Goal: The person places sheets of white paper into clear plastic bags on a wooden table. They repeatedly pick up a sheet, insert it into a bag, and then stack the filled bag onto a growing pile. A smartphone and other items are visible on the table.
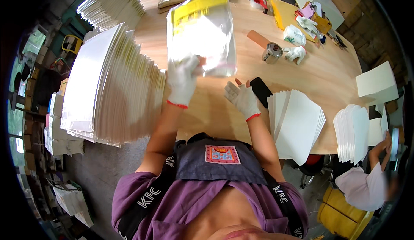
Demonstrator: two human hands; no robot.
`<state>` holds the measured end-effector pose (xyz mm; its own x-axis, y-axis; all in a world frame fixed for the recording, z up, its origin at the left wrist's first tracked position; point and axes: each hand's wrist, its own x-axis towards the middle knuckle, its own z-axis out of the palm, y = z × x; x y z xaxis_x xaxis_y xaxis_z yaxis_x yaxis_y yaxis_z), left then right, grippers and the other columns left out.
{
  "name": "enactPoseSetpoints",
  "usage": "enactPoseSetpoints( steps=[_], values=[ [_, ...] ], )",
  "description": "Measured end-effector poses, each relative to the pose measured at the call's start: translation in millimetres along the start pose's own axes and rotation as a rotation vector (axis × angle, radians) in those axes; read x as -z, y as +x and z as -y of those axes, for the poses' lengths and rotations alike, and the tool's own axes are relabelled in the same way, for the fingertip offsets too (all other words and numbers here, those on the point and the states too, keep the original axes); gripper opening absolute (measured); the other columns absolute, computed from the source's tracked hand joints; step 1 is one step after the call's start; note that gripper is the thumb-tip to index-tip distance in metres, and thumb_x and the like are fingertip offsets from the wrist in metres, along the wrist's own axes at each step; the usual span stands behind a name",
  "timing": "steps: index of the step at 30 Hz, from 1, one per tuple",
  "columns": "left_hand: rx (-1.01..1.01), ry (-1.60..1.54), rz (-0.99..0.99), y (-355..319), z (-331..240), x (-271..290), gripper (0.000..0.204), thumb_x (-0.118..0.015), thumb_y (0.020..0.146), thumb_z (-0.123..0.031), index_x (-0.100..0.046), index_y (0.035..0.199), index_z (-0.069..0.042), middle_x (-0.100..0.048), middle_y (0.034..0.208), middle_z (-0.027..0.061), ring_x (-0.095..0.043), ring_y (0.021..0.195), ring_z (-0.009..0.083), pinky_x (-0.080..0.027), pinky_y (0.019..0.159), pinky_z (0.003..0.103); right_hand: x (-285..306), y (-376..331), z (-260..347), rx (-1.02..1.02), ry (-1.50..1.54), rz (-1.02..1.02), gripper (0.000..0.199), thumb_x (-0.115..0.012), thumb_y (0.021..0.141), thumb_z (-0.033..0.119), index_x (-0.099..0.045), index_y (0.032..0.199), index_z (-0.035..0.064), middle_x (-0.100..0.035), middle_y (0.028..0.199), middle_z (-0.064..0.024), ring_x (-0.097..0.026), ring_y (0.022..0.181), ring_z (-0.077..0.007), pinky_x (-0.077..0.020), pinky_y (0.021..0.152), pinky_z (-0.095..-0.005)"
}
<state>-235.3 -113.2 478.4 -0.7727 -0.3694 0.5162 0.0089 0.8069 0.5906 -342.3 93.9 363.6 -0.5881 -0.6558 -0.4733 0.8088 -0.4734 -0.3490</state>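
My left hand (182, 84), in a white glove with a red cuff, grips the lower edge of a glossy clear plastic bag (200, 37). The bag carries a yellow printed band at its far end, and glare washes out its middle. Over the table, my right hand (242, 98) is open with its fingers apart and nothing in it. Bare fingertips stick out of its white glove. Beside it lies a black phone (260, 91). A tall, fanned stack of plastic-wrapped packets (125, 85) stands just left of my left hand.
White sheets (297, 123) fan out at the table's near right, with another white stack (351, 132) beyond. A metal cup (272, 53), spare gloves (296, 54), a tape roll (258, 4) and a yellow envelope (280, 16) lie farther back. Another person (364, 184) sits at the right.
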Motion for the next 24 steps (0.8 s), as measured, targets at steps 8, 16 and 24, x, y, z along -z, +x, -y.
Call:
enactPoseSetpoints(
  steps=[8, 16, 24],
  values=[
    [-0.04, 0.184, 0.579, -150, 60, -83, 0.026, -0.055, 0.076, -0.008, -0.055, 0.102, -0.007, -0.053, 0.122, 0.0117, -0.052, 0.11, 0.0287, -0.045, 0.088, 0.039, 71, 4, -73, -0.224, 0.225, 0.242, 0.053, -0.041, 0.096, 0.037, -0.03, 0.138, 0.0061, -0.045, 0.131, -0.0196, -0.051, 0.114, -0.0383, -0.0423, 0.097, -0.0512],
    [-0.06, 0.285, 0.642, -158, 49, -66, 0.051, -0.067, 0.07, -0.012, -0.05, 0.117, -0.005, -0.043, 0.136, 0.0158, -0.042, 0.123, 0.0368, -0.039, 0.098, 0.044, 53, -25, -66, -0.134, -0.576, -0.162, 0.031, -0.055, 0.087, 0.019, -0.06, 0.11, -0.0004, -0.062, 0.1, -0.011, -0.061, 0.085, -0.0195, -0.0497, 0.071, -0.0313],
    [-0.077, 0.018, 0.378, -190, 39, 1, 0.072, -0.072, 0.059, -0.003, -0.049, 0.127, -0.002, -0.041, 0.139, 0.0171, -0.034, 0.131, 0.0388, -0.031, 0.106, 0.047, 54, -32, -75, 0.075, -0.979, -0.294, 0.03, -0.061, 0.08, 0.014, -0.062, 0.106, -0.001, -0.064, 0.088, -0.0078, -0.057, 0.08, -0.0152, -0.0459, 0.07, -0.0299]
  ],
)
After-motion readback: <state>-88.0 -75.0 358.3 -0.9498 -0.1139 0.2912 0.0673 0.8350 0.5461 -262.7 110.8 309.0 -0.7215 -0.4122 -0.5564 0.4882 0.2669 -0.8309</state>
